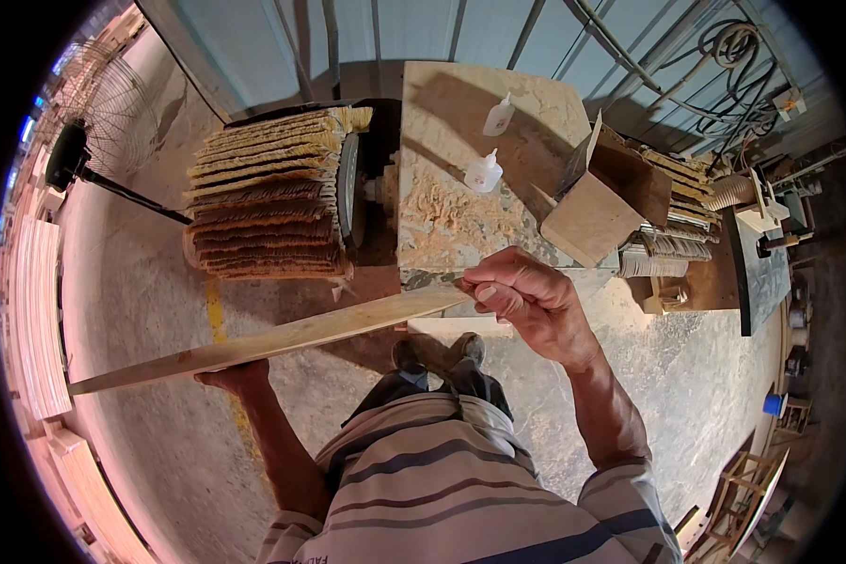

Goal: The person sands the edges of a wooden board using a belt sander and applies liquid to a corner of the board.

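Observation:
A long, pale wooden board (pixel 291 338) with tapering ends stretches across in front of me, edge tilted toward the view. My left hand (pixel 237 376) supports it from beneath, left of its middle; most of those fingers are hidden under the wood. At the board's right end, my right hand (pixel 526 299) is closed in a pinch on the tip. Just beyond the board, to the left, a large drum sander (pixel 268 193) carries rows of frayed tan and brown abrasive strips. Whether the drum is turning cannot be told.
A dusty worktable (pixel 545 94) holds two white squeeze bottles (pixel 484 172), a sawdust pile (pixel 451 218) and an open cardboard box (pixel 597 221). Another strip drum (pixel 672 249) sits to the right. A fan (pixel 70 155) and stacked boards (pixel 42 320) stand left. Cables (pixel 728 52) hang at back right.

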Available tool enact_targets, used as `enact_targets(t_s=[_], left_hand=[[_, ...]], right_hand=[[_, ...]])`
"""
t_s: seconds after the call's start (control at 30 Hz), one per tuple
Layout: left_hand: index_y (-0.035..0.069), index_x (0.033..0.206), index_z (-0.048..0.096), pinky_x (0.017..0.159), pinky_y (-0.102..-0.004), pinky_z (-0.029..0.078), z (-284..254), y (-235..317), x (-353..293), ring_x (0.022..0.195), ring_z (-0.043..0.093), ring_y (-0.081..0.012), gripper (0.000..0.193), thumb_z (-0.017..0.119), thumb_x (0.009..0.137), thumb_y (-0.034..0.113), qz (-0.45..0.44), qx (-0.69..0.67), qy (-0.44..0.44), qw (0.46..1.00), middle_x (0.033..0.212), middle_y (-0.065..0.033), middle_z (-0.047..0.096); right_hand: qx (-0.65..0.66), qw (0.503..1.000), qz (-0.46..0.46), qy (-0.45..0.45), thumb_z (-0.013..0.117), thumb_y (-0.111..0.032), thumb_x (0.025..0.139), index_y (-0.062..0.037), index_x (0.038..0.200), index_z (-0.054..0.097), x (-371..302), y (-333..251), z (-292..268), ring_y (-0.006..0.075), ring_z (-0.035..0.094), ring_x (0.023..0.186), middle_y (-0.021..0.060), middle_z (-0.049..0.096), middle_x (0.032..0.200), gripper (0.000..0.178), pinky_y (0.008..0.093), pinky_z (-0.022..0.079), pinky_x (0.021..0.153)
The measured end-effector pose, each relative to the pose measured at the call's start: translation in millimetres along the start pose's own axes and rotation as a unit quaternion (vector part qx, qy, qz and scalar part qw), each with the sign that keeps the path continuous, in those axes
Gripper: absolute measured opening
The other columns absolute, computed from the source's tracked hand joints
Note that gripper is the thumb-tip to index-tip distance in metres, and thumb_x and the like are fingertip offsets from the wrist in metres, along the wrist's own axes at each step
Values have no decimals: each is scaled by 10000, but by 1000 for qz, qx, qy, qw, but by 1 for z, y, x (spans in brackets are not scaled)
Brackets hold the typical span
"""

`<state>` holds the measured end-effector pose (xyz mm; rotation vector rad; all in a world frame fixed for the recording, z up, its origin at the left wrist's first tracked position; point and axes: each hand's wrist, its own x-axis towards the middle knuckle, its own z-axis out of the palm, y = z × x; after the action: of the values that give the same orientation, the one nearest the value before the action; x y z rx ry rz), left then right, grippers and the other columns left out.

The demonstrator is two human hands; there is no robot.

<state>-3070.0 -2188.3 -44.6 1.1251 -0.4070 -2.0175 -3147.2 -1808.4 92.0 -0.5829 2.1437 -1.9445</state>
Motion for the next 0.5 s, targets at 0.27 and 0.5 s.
enact_targets(t_s=[0.27, 0.5], left_hand=[[227, 1127, 520, 968, -517, 362, 2, -2, -1, 1131, 440, -247, 614, 435, 718, 677, -13, 5, -15, 1000, 1191, 15, 499], [225, 1138, 516, 971, -501, 364, -5, -3, 8, 1125, 440, -249, 643, 442, 698, 687, -5, 13, -29, 999, 1203, 9, 487]], right_hand=[[158, 960, 231, -14, 528, -269, 932, 30, 1010, 601, 12, -13, -8, 104, 552, 673, 44, 570, 730, 317, 246, 483, 603], [24, 960, 262, -91, 627, -364, 860, -21, 947, 609, 23, -18, -11, 70, 522, 605, 3, 573, 705, 354, 227, 438, 512]])
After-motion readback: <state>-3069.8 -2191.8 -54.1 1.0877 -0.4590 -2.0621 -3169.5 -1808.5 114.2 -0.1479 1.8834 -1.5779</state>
